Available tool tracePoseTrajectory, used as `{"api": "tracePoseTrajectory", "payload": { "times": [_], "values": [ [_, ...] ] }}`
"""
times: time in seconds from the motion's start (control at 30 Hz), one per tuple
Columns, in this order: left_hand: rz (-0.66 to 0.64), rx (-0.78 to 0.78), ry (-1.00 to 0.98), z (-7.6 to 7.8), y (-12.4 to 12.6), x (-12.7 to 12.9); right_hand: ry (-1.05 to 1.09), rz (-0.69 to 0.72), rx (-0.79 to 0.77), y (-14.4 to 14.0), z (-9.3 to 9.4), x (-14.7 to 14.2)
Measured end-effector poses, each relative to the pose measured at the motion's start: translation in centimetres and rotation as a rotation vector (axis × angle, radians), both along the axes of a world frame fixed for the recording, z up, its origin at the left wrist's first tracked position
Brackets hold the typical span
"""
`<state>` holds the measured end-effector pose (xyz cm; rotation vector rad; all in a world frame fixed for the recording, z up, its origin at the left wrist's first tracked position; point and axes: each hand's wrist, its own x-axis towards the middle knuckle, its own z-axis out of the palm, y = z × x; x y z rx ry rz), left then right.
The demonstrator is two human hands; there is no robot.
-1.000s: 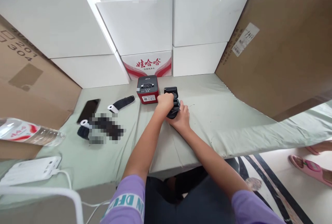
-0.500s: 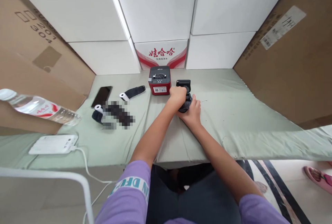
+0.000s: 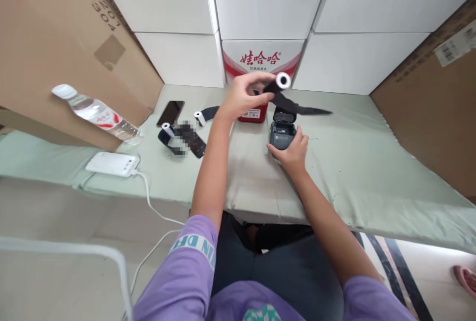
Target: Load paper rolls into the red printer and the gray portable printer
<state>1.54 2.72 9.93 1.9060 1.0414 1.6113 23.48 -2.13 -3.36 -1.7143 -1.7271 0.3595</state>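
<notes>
My left hand [image 3: 245, 94] is raised, its thumb and fingers closed around a black paper roll [image 3: 274, 87] with a white end and a dark hole in the middle. A loose black strip [image 3: 293, 106] trails from this roll to the right. Below it stands a small dark portable printer [image 3: 281, 137] with its lid up and its compartment exposed. My right hand [image 3: 293, 152] grips the printer's front and right side, fingers wrapped around the casing. Behind my left hand, a red and black box-shaped device [image 3: 254, 114] is mostly hidden.
To the left lie a phone [image 3: 171, 113], black rolls with white ends [image 3: 200, 117], a power bank [image 3: 111, 163] with a white cable, and a water bottle [image 3: 98, 115]. White boxes [image 3: 267, 1] line the back. Cardboard walls [image 3: 427, 112] flank the cloth-covered surface [image 3: 353, 172].
My left hand has risen from the printer with the black roll, its strip hanging loose. My right hand stays on the printer. The camera view has shifted, moving the scene rightward and up.
</notes>
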Motion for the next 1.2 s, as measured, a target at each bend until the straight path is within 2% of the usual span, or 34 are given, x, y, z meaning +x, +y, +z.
{"api": "tracePoseTrajectory", "payload": {
  "times": [0.07, 0.17, 0.27, 0.37, 0.5, 0.57, 0.67, 0.77, 0.83, 0.87, 0.93, 0.97, 1.07, 1.13, 1.2],
  "values": [
    [0.132, -0.012, -0.148, -1.8, -1.9, -3.3, 0.009, 0.005, -0.008, 0.0, 0.1, -0.1],
    [0.362, -0.103, -0.164, -5.7, -4.9, -7.5, 0.029, 0.003, -0.017, 0.0, 0.2, -0.1],
    [0.673, -0.231, -0.076, -9.1, -7.1, -10.0, 0.047, 0.002, -0.035, -0.1, 0.3, -0.2],
    [0.882, -0.328, 0.149, -10.4, -8.0, -10.6, 0.055, 0.007, -0.041, -0.2, 0.4, -0.2],
    [0.912, -0.575, 0.463, -10.3, -8.0, -10.4, 0.044, 0.027, -0.034, 0.0, 0.1, 0.0],
    [0.894, -0.651, 0.529, -10.3, -8.0, -10.4, 0.034, 0.034, -0.014, 0.2, -0.1, 0.1],
    [0.842, -0.619, 0.504, -10.2, -8.6, -10.7, 0.032, 0.031, 0.007, 0.4, -0.5, 0.2],
    [0.813, -0.540, 0.319, -9.4, -10.0, -11.7, 0.045, 0.024, 0.012, 0.4, -0.7, 0.1],
    [0.905, -0.463, 0.222, -8.4, -11.1, -13.3, 0.046, 0.035, 0.022, 0.4, -0.8, 0.0],
    [0.992, -0.415, 0.243, -7.9, -11.5, -14.4, 0.047, 0.039, 0.027, 0.3, -0.8, -0.1],
    [1.167, -0.362, 0.419, -6.8, -11.9, -17.1, 0.050, 0.035, 0.024, 0.3, -0.7, -0.2],
    [1.171, -0.421, 0.513, -6.3, -11.9, -18.6, 0.052, 0.030, 0.018, 0.3, -0.6, -0.2],
    [0.993, -0.707, 0.671, -5.4, -11.8, -22.4, 0.052, 0.030, -0.008, 0.3, -0.4, -0.2],
    [0.956, -0.725, 0.682, -4.8, -12.0, -23.6, 0.052, 0.037, -0.020, 0.3, -0.4, -0.3],
    [0.965, -0.622, 0.563, -4.1, -12.3, -23.3, 0.056, 0.041, -0.022, 0.3, -0.4, -0.3]
  ]
}}
